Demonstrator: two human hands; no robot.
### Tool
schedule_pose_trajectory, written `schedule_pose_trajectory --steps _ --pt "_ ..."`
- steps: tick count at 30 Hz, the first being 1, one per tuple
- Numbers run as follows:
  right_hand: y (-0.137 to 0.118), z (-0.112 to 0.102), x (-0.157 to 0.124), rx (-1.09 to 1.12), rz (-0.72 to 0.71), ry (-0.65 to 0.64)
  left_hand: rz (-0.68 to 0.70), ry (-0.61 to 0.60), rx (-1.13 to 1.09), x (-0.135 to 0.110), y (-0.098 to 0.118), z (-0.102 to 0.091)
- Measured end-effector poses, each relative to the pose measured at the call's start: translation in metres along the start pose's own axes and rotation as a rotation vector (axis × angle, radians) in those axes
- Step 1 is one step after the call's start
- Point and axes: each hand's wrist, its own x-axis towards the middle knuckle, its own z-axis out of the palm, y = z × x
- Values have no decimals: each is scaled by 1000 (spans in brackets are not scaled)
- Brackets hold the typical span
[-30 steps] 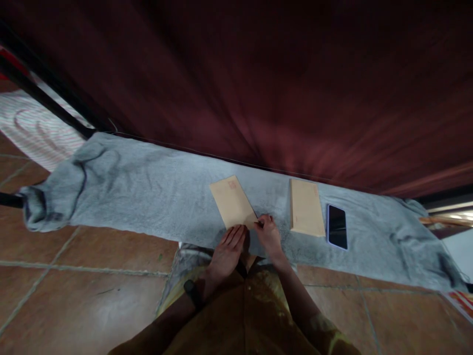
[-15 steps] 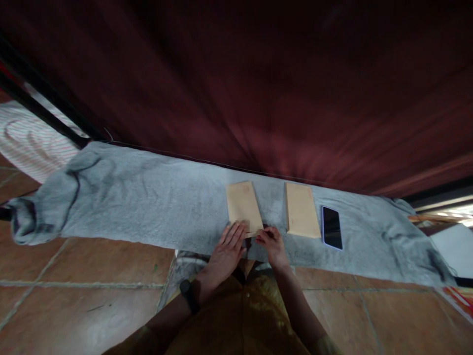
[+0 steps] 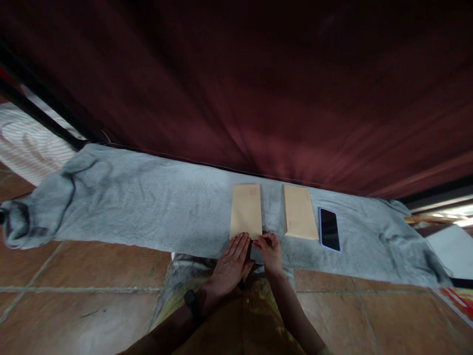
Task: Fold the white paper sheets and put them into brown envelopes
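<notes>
A brown paper envelope (image 3: 246, 209) lies nearly straight on the grey cloth in front of me. My left hand (image 3: 232, 261) rests on its bottom edge, fingers stretched out and lying flat. At the lower right corner of that envelope my right hand (image 3: 270, 252) is closed, thumb and fingers pinching the edge. A dark patch shows between the two hands; what it is I cannot make out. Right of my hands sits a stack of similar brown envelopes (image 3: 300, 212), touched by neither hand.
A phone (image 3: 329, 229) with a dark screen and pale purple rim lies right of the stack. The grey cloth (image 3: 155, 202) covers a long narrow surface. Behind it hangs a dark red curtain (image 3: 236, 98). Terracotta tiles (image 3: 111, 266) form the floor.
The envelope under my hands has turned from a slant to nearly straight and shifted slightly right. Both hands have stayed at its bottom edge, the left moving a little right.
</notes>
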Motion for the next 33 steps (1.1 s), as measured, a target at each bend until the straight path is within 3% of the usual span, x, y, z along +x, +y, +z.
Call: schedule_pose_trajectory --steps 4,6,8,11,15,22,33 --pt "-5 -12 -1 -127 27 -22 -5 -1 6 0 0 3" --pt "-10 -18 -4 -353 -106 -9 -4 -7 17 0 0 5" --pt "-15 -22 -9 -643 -350 -20 -7 -15 21 1 0 7" --pt "-16 -17 -21 -902 -649 -212 -15 -25 20 0 1 11" --pt "-5 -9 -33 -1096 -813 -474 -60 -44 39 -2 2 14" --pt "7 -19 -39 -1345 -868 -413 -62 -19 71 -8 -1 6" --pt "3 -36 -35 -1366 -858 -297 -131 19 130 -22 -16 -1"
